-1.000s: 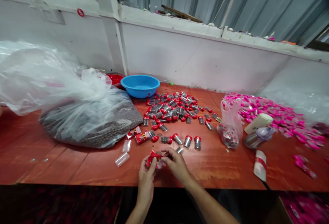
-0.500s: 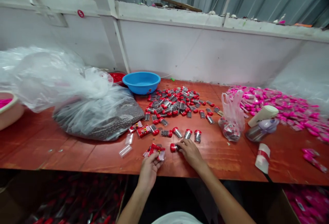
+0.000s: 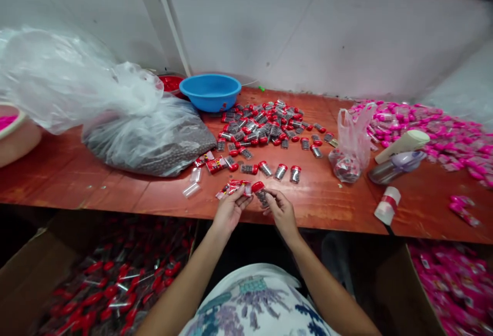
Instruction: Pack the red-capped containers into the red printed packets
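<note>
My left hand (image 3: 230, 208) is closed on a small stack of red printed packets (image 3: 233, 188) at the front edge of the red-brown table (image 3: 115, 197). My right hand (image 3: 281, 207) pinches a small clear vial with a red cap (image 3: 260, 192), held right beside the packets. A short row of red-capped vials (image 3: 280, 171) lies just beyond my hands. Farther back spreads a heap of several more vials (image 3: 265, 128). Two empty clear tubes (image 3: 191, 189) lie to the left.
A big clear bag of dark beads (image 3: 154, 141) fills the left side, a blue bowl (image 3: 210, 91) behind it. Pink packets (image 3: 431, 133) cover the right, beside a small plastic bag (image 3: 348, 148) and a handheld tool (image 3: 396, 161). Boxes of red (image 3: 111, 284) and pink (image 3: 454, 284) goods sit below.
My right hand picked a red-capped vial off the table and brought it to the packets in my left hand. The camera tilted down, showing my lap and the boxes.
</note>
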{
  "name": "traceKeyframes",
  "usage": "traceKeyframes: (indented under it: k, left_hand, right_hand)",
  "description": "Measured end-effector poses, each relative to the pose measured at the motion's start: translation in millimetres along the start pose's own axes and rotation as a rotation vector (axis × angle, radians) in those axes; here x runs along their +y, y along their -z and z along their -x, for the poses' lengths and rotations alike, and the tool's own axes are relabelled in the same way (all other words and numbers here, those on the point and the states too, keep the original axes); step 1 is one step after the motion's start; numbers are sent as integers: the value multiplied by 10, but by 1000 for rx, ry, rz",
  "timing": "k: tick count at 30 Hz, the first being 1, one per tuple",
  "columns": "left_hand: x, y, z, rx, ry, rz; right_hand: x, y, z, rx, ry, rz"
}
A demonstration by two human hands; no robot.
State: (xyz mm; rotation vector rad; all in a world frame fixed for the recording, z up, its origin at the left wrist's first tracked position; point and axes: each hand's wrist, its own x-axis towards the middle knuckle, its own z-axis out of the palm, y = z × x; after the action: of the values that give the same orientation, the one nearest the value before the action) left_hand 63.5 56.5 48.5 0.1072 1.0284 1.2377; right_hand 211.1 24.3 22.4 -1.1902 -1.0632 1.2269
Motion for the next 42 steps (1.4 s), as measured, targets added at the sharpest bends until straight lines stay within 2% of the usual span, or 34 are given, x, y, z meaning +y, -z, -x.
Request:
traceKeyframes:
  k: [5, 9, 22, 32, 37, 42]
  left_hand:
    - [-85, 0, 27, -54, -40, -26]
    - [-94, 1, 37, -52, -91, -41]
    - [-54, -36, 112, -60, 1, 23]
    - [-72, -63, 196, -165, -166, -164]
    - [-63, -103, 246, -252, -251, -254]
    - [-67, -118, 255, -264, -308, -303]
  right_hand:
    - [-24, 2, 42, 50, 10, -15]
    - [-35, 13, 77, 72, 27, -16]
    - [-79, 28, 130, 55, 6, -17]
    - [-97, 40, 185, -14, -63, -63]
    - [-107, 73, 183, -40, -31, -48]
    - [-134, 88, 195, -90, 5, -24]
